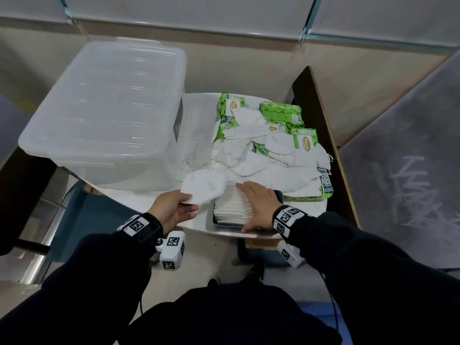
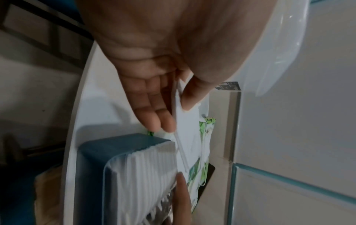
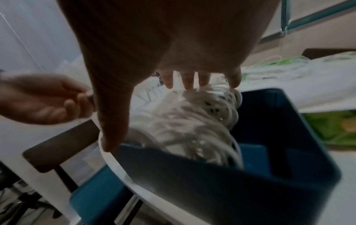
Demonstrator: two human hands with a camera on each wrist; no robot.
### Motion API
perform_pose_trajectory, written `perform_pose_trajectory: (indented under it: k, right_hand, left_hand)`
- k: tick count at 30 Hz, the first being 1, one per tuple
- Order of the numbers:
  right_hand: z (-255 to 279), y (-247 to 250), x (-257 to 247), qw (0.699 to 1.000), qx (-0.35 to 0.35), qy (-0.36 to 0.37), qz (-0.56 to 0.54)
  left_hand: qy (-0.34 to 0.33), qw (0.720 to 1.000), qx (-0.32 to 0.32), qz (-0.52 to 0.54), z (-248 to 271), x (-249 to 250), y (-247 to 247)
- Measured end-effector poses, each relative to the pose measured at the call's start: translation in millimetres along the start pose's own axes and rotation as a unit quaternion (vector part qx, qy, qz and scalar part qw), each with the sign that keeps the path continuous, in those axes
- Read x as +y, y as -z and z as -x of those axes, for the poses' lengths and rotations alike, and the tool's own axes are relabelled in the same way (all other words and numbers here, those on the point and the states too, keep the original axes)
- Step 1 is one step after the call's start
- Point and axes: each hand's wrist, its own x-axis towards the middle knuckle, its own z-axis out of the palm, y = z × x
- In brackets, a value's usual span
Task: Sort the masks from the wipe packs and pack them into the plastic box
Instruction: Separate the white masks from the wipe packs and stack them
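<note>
My left hand [image 1: 190, 202] pinches a white folded mask [image 1: 204, 188] between thumb and fingers, just left of a small dark blue box [image 1: 216, 221] at the table's front edge. A stack of white masks [image 1: 231, 207] stands on edge in that box. My right hand [image 1: 254, 205] lies on the stack with straight, spread fingers. In the left wrist view the left hand [image 2: 173, 112] holds the mask [image 2: 186, 130] beside the blue box [image 2: 115, 146]. The right wrist view has the right hand [image 3: 134, 97] over the mask stack [image 3: 192, 121]. Green wipe packs [image 1: 281, 113] lie mixed with loose masks [image 1: 249, 158].
A large clear plastic box [image 1: 104, 115] with its lid on fills the left of the round white table [image 1: 139, 199]. A dark wooden board [image 1: 321, 130] stands along the table's right side. Blue seats sit below the table edge.
</note>
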Motion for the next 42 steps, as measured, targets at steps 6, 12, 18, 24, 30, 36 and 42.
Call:
perform_pose_trajectory:
  k: [6,12,18,24,30,36,42]
  right_hand:
    - [-23,8,10,0.991,0.049,-0.066,-0.106]
    - [-49,4,21,0.983,0.089,-0.099,-0.126]
    - [-28,10,37,0.982,0.046,-0.043,-0.180]
    - [-1,7,42,0.973,0.122,-0.023,-0.195]
    - [35,1,34,0.924,0.183,-0.046,-0.332]
    - [42,-6,39,0.901,0.167,-0.061,-0.395]
    - [48,-12,41,0.863,0.089,-0.078,-0.491]
  left_hand:
    - [-0.322,0.841,-0.044,-0.433,17,8,-17]
    - [-0.484,0.567,-0.181,-0.641,9,-4,-31]
    - [-0.429,0.473,-0.251,-0.728,-11,-18,-38]
    - [-0.386,0.459,-0.193,-0.776,-19,-22,-39]
    - [-0.432,0.535,-0.150,-0.711,-19,-19,-54]
    - [-0.439,0.567,-0.108,-0.689,-22,-18,-52]
    - [-0.469,0.429,-0.143,-0.759,-24,-32,-38]
